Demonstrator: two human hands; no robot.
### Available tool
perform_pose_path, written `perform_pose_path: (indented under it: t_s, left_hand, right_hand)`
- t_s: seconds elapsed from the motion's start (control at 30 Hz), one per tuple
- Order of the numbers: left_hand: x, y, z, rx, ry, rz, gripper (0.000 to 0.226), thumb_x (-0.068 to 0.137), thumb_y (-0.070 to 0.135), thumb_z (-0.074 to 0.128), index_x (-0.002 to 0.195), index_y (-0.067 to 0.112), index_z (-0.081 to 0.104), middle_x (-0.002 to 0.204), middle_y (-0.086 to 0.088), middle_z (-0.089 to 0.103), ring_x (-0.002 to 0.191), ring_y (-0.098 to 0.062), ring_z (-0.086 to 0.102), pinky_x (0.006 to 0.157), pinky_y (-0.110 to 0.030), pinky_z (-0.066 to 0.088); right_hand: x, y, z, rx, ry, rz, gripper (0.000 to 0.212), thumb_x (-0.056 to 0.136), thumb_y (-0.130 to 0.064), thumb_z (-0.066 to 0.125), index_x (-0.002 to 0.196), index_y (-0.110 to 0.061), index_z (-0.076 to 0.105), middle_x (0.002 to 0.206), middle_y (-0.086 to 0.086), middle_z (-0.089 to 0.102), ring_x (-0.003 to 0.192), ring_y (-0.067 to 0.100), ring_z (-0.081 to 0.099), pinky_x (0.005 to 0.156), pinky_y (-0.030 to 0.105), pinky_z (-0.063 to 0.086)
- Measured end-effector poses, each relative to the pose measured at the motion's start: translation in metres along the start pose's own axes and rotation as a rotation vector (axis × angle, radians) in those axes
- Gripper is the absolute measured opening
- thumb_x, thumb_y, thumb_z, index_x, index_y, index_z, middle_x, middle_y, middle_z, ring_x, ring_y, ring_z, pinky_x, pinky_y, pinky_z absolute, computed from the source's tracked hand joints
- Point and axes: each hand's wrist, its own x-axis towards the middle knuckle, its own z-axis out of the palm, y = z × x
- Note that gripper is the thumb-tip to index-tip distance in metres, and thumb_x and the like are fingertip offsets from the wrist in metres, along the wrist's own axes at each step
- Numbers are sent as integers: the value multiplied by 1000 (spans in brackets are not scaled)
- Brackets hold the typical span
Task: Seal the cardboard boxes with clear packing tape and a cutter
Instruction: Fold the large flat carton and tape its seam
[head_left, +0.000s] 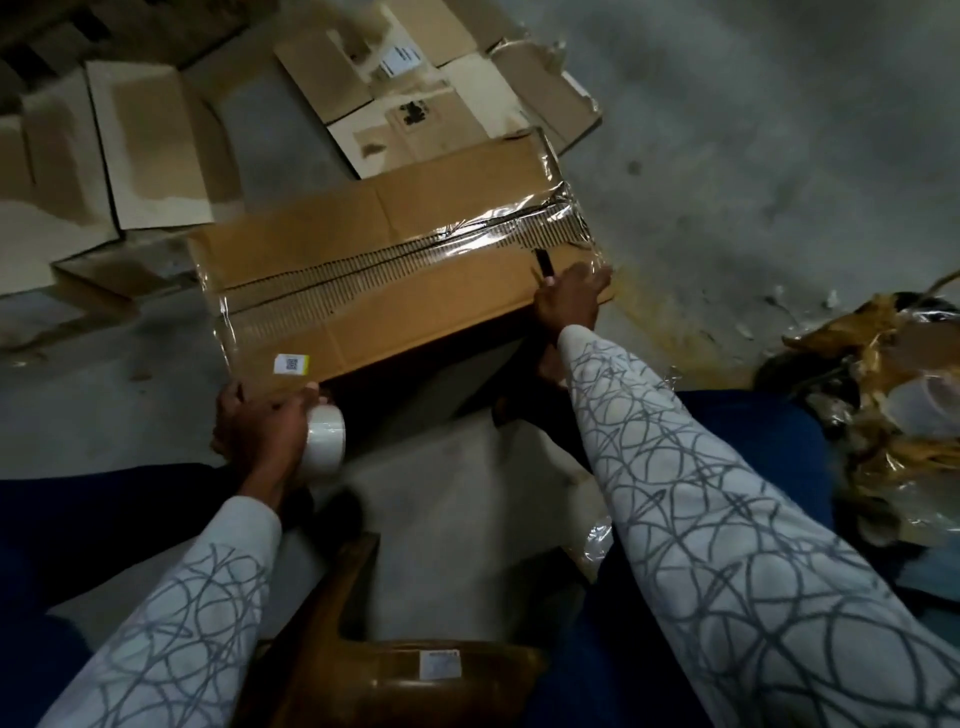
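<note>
Long brown cardboard box (415, 218) lying at centre on grey concrete floor (753, 130), clear tape strip (395, 254) along its top seam, left hand (260, 426) curled round clear tape roll (324, 434) at near-left corner, right hand (569, 299) gripping slim black cutter (543, 262) at right end, flattened cardboard sheets (150, 150) far left

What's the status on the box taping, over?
Left hand grips tape roll by box corner. Right hand holds cutter on top. Clear tape covers centre seam. Nothing blocking.
</note>
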Motion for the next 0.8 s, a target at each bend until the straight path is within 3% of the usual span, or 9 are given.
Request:
perform_pose_path:
  t_s: [0.07, 0.2, 0.27, 0.33, 0.4, 0.5, 0.6, 0.7, 0.8]
  left_hand:
    - [-21, 16, 0, 47, 89, 31, 118, 30, 71, 83, 135, 41, 39, 127, 7, 64, 112, -26, 64, 98, -50, 52]
    - [-31, 16, 2, 156, 35, 98, 127, 31, 73, 82, 142, 40, 29, 136, 3, 58, 123, -28, 57, 108, -50, 43]
    - [-19, 11, 4, 151, 25, 83, 126, 33, 71, 82, 142, 39, 28, 137, 3, 58, 123, -27, 58, 109, -49, 43]
    - [0, -2, 4, 102, 38, 52, 123, 29, 74, 83, 138, 45, 34, 130, 9, 63, 116, -22, 63, 103, -49, 48]
    - [-6, 6, 0, 35, 64, 17, 109, 30, 73, 85, 130, 47, 50, 123, 12, 66, 110, -21, 66, 98, -49, 52]
    - [-14, 13, 0, -12, 106, -30, 89, 37, 67, 85, 115, 29, 66, 121, 4, 68, 111, -24, 63, 98, -49, 52]
    - [-7, 12, -7, 62, 80, -5, 98, 24, 79, 79, 109, 33, 66, 106, 7, 73, 97, -23, 70, 88, -48, 57]
    - [-16, 30, -17, 10, 33, -1, 70, 38, 63, 80, 98, 27, 74, 97, 2, 76, 92, -26, 72, 86, -48, 58]
    - [-25, 49, -26, -36, -31, -51, 64, 35, 69, 83, 91, 39, 74, 91, 6, 76, 90, -26, 73, 87, -54, 58]
  right_hand:
    - [0, -1, 2, 8, 106, 40, 40, 98, -23, 53, 133, -4, 43, 162, 27, -4, 145, 44, 24, 111, 48, 35]
    - [4, 8, 4, 119, -29, 44, 34, 102, -22, 50, 128, -1, 48, 163, 24, -12, 149, 37, 21, 115, 40, 29]
    - [13, 9, -1, 238, -66, 119, 34, 100, -26, 53, 124, -3, 55, 164, 20, 8, 142, 32, 35, 110, 32, 35]
    - [19, 9, -5, 307, -120, 167, 35, 101, -26, 52, 125, -1, 60, 144, 20, 48, 122, 29, 55, 86, 18, 46]
    - [20, 8, -6, 314, -138, 169, 37, 102, -25, 50, 130, -2, 58, 131, 16, 56, 120, 29, 58, 79, 12, 48]
    - [16, 6, 1, 89, 152, 144, 32, 98, -27, 54, 125, -11, 55, 162, 23, 14, 149, 35, 22, 114, 39, 31]
    - [9, 0, 9, -6, -60, 39, 21, 99, -31, 55, 113, -15, 55, 165, 20, -7, 154, 31, -5, 120, 38, 14]
    - [7, -6, 5, 10, 11, 101, 37, 96, -31, 54, 127, -10, 57, 164, 13, 15, 151, 30, 13, 119, 41, 21]
    - [-15, -23, 11, 6, 157, 94, 37, 94, -29, 56, 127, -12, 58, 156, 9, 31, 143, 30, 26, 112, 48, 30]
